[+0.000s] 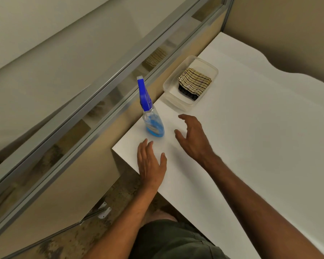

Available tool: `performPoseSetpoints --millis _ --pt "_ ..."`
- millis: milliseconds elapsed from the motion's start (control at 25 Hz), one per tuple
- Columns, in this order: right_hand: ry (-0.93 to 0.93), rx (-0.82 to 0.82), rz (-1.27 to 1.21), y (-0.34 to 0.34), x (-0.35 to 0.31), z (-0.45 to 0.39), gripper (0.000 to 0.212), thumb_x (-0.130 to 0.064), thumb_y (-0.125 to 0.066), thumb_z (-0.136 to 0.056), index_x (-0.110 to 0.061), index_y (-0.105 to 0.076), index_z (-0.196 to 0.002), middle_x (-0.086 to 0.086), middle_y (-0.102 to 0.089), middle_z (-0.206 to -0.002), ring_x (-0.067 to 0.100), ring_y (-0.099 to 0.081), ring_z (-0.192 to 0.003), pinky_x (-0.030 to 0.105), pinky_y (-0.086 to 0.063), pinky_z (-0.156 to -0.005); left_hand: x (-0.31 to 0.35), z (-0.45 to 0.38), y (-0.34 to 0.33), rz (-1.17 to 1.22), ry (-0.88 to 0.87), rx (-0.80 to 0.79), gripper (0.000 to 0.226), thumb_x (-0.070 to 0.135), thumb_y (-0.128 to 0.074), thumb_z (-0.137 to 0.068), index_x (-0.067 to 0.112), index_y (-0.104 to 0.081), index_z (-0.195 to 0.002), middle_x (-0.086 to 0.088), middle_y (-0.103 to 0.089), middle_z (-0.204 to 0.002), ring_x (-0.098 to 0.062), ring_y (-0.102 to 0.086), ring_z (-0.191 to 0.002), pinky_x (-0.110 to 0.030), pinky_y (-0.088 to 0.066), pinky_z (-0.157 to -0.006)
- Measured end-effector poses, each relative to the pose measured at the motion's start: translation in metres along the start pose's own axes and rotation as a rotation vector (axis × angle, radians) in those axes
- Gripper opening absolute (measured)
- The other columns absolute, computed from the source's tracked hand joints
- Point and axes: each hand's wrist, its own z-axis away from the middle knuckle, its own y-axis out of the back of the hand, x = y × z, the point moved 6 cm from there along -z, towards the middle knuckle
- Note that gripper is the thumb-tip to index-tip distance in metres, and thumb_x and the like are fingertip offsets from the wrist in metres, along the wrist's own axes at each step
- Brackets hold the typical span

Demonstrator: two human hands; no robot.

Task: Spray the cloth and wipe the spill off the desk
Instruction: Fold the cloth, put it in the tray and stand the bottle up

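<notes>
Since your left hand and right hand both hover spread and empty beside the clear blue-liquid spray bottle, grab its likely slick, half-full body at the neck, while the soft striped folded cloth sits in the clear plastic tub beyond.

A clear plastic container sits by the glass partition, with speckled floor down below.
</notes>
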Motion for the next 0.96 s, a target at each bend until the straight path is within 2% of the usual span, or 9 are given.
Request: performPoseSetpoints --millis 160,320,520,680,840,960 --pt "-0.017 -0.103 -0.031 -0.022 -0.019 -0.013 0.072 -0.042 -0.07 -0.097 -0.024 -0.036 -0.158 0.003 -0.036 -0.167 0.024 -0.042 -0.148 0.046 -0.046 -0.118 -0.012 -0.022 0.005 -0.092 0.043 0.012 0.085 0.054 -0.063 -0.092 0.013 -0.032 -0.16 -0.008 -0.02 -0.172 -0.026 -0.018 -0.16 -0.047 -0.024 -0.129" --pt "0.0 -0.132 -0.067 -0.034 -0.04 -0.027 0.081 -0.049 -0.071 -0.094 -0.025 -0.031 -0.16 0.003 -0.035 -0.168 0.024 -0.04 -0.15 0.048 -0.042 -0.12 -0.017 -0.04 -0.001 -0.202 -0.017 -0.002 0.097 0.066 -0.058 -0.089 0.012 -0.028 -0.163 -0.011 -0.018 -0.172 -0.029 -0.017 -0.161 -0.05 -0.019 -0.13" --pt "0.025 -0.167 -0.032 -0.049 -0.053 -0.033 0.074 -0.044 -0.064 -0.1 -0.02 -0.032 -0.161 0.006 -0.042 -0.165 0.026 -0.045 -0.147 0.04 -0.038 -0.12 -0.016 -0.049 -0.012 -0.326 -0.085 -0.008 0.098 0.077 -0.046 -0.09 0.016 -0.024 -0.164 -0.007 -0.02 -0.172 -0.028 -0.013 -0.162 -0.053 -0.011 -0.13" --pt "0.007 -0.181 -0.072 -0.048 -0.052 -0.033 0.066 -0.037 -0.057 -0.105 -0.016 -0.031 -0.161 0.009 -0.043 -0.164 0.027 -0.046 -0.147 0.037 -0.036 -0.12 -0.017 -0.049 -0.017 -0.394 -0.097 0.001 0.098 0.078 -0.042 -0.09 0.015 -0.026 -0.164 -0.009 -0.022 -0.172 -0.03 -0.015 -0.161 -0.056 -0.013 -0.129" --pt "0.023 -0.099 -0.088 -0.022 -0.058 -0.032 0.063 -0.037 -0.06 -0.104 -0.016 -0.037 -0.158 0.008 -0.051 -0.158 0.027 -0.053 -0.14 0.043 -0.046 -0.117 -0.017 -0.051 -0.018 -0.406 -0.089 0.018 0.092 0.074 -0.032 -0.093 0.015 -0.028 -0.163 -0.009 -0.02 -0.172 -0.03 -0.015 -0.161 -0.058 -0.014 -0.128" --pt "0.087 0.055 -0.118 0.019 -0.065 -0.035 0.056 -0.034 -0.066 -0.101 -0.015 -0.045 -0.15 0.005 -0.061 -0.147 0.022 -0.061 -0.129 0.046 -0.056 -0.104 -0.015 -0.056 -0.022 -0.396 -0.108 0.021 0.086 0.07 -0.024 -0.096 0.015 -0.027 -0.163 -0.008 -0.014 -0.173 -0.028 -0.012 -0.162 -0.058 -0.012 -0.128"
